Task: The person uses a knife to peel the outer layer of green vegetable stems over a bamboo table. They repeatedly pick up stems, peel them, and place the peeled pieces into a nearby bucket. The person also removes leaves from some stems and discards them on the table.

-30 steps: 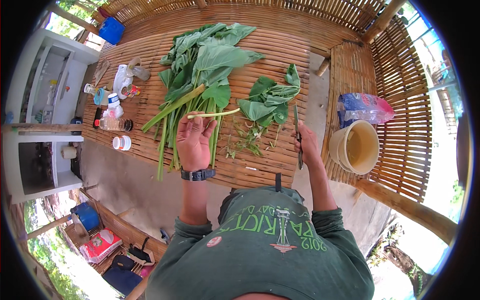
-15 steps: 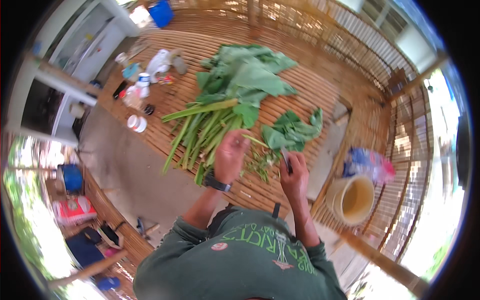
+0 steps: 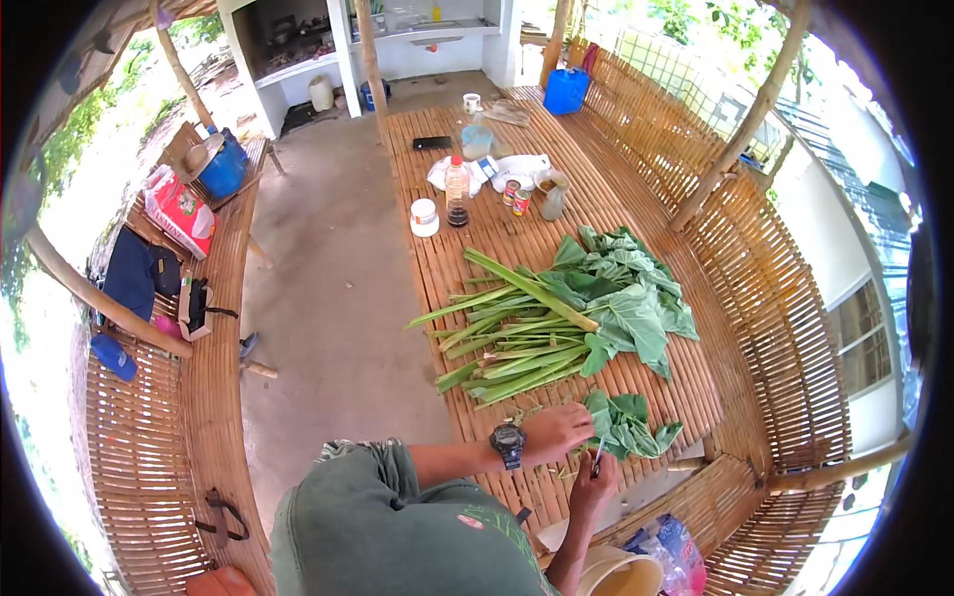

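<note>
- Right at the centre of things, the leaf pile (image 3: 636,427): a small heap of crumpled green leaves on the near right part of the worktop (image 3: 691,392), just beside both hands.
- Up against it, the knife (image 3: 598,455), blade tipped away from the person and toward the leaves.
- The right hand (image 3: 593,484) has that one: fingers curled around the dark handle, forearm coming up from the lower edge.
- And the left hand (image 3: 558,433), back upward, at the pile's left side — fingers bent and close together, tips partly hidden, so I cannot tell whether they pinch anything.
- A dark watch (image 3: 508,445) sits on the left wrist.
- Just beyond the hands, the big bundle: stalks (image 3: 517,348) pointing left, broad leaves (image 3: 631,303) spread to the right, one thick stalk lying across the top.
- Farther up the worktop — a busy corner: white jar (image 3: 424,221), red-capped bottle (image 3: 456,189) with something dark at its bottom, two small cans (image 3: 521,203), and a black phone-like slab (image 3: 432,143).
- Past the far end, a blue jug (image 3: 566,90).
- Lower right, a pail (image 3: 621,574) cut by the picture's edge, a plastic bag (image 3: 679,552) beside it.
- Away left, across the floor (image 3: 328,268), a red-and-white sack (image 3: 181,211).
</note>
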{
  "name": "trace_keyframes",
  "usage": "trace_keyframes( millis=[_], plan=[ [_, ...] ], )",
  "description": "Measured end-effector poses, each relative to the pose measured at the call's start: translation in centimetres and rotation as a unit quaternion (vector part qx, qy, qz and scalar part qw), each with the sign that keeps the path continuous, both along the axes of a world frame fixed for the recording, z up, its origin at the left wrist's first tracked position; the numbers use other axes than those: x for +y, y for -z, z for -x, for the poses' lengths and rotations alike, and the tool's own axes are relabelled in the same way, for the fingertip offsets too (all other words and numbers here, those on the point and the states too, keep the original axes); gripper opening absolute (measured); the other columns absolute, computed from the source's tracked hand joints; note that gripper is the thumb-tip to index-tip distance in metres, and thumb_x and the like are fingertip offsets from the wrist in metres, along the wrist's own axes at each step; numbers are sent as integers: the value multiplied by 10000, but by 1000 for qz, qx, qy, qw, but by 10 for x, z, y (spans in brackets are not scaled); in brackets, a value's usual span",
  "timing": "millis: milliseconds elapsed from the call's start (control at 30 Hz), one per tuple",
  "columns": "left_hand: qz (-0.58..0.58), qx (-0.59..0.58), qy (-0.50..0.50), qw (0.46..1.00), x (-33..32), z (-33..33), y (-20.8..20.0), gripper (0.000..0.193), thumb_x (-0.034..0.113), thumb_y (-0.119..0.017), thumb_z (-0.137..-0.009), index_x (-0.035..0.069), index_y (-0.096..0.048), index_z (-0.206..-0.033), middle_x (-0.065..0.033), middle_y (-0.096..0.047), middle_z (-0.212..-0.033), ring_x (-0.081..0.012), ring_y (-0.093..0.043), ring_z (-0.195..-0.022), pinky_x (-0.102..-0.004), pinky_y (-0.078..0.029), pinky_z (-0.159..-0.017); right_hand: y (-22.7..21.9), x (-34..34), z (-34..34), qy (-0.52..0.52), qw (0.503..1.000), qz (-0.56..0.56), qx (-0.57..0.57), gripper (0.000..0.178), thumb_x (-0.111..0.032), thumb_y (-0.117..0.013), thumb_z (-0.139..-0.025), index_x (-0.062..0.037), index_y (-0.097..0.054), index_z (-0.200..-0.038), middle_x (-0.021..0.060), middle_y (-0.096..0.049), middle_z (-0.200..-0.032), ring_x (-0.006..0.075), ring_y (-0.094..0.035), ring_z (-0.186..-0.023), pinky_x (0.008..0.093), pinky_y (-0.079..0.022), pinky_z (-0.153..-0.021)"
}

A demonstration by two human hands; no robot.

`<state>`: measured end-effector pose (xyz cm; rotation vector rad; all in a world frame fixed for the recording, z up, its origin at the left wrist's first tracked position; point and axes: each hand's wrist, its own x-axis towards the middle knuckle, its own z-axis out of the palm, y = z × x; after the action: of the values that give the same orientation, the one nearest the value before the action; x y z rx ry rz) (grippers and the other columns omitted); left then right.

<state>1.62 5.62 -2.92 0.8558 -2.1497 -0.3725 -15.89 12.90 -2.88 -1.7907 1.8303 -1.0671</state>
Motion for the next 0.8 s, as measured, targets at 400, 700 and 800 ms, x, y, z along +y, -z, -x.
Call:
trace_keyframes(
  millis=[400, 700, 800],
  plan=[
    [-49, -137, 6, 989, 58, 19, 13, 75, 121, -640, -902, 63, -646, -948, -92, -627, -970, -283, -621, -1030, -421, -522, -870, 19, 50, 30, 31, 998, 27, 42, 146, -123, -705, -977, -9, -614, -961, 155, -591, -864, 364, -597, -753, 479, -457, -650],
    [-252, 7, 23, 968, 106, 49, 52, 116, 119, -669, -956, 32, -657, -1033, -145, -668, -992, -369, -651, -971, -462, -525, -842, 39, 91, 58, 104, 818, -151, -546, 251, -284, -590, -1114, -94, -607, -951, -67, -408, -607, 40, -332, -452, 235, -253, -400],
    [-424, 25, 1, 905, 117, 57, 37, 193, 153, -670, -956, 15, -669, -1091, -165, -706, -1029, -368, -680, -970, -448, -542, -835, 43, 100, 79, 214, 745, -102, -624, 246, -285, -597, -1107, -101, -608, -945, -69, -413, -632, 41, -346, -468, 240, -258, -400]
  ],
)
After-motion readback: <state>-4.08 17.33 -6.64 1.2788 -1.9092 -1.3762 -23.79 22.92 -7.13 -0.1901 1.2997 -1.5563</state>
